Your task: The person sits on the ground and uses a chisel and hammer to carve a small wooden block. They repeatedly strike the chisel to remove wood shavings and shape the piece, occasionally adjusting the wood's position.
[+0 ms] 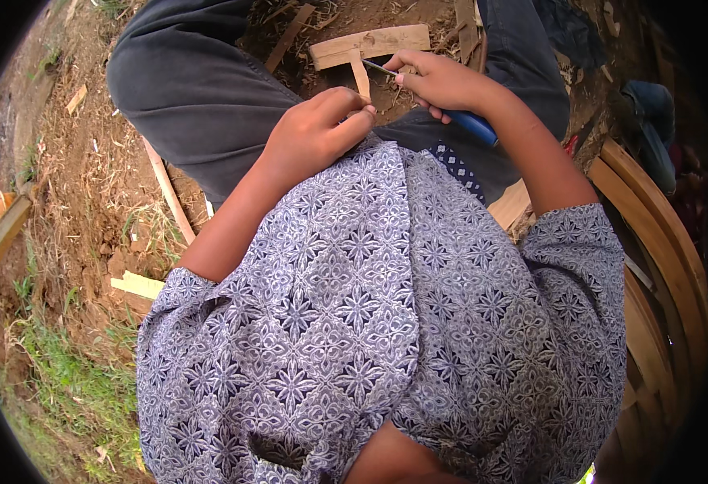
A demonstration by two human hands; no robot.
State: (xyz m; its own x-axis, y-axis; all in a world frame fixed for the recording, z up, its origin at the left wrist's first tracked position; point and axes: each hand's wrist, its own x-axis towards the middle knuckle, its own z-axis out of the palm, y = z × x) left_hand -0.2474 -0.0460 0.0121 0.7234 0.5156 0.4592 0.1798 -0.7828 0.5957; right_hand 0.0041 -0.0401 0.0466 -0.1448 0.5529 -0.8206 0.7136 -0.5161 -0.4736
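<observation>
My left hand [318, 133] pinches the near end of a thin, pale wooden strip [360, 77] between thumb and fingers. The strip's far end rests against a larger wooden block [386, 40] on the ground between my legs. My right hand [439, 81] is closed round a knife with a long blue handle [473, 126], which sticks out behind the hand toward my right forearm. Its narrow dark blade [379, 68] points left and meets the strip near the block. Part of the handle is hidden by my fingers.
My bent legs [197, 93] frame the work on both sides. Wood shavings and offcuts [289, 36] litter the brown soil. Long curved planks [652, 218] are stacked at the right. A narrow wooden stick [168, 189] and a pale scrap [138, 284] lie at the left.
</observation>
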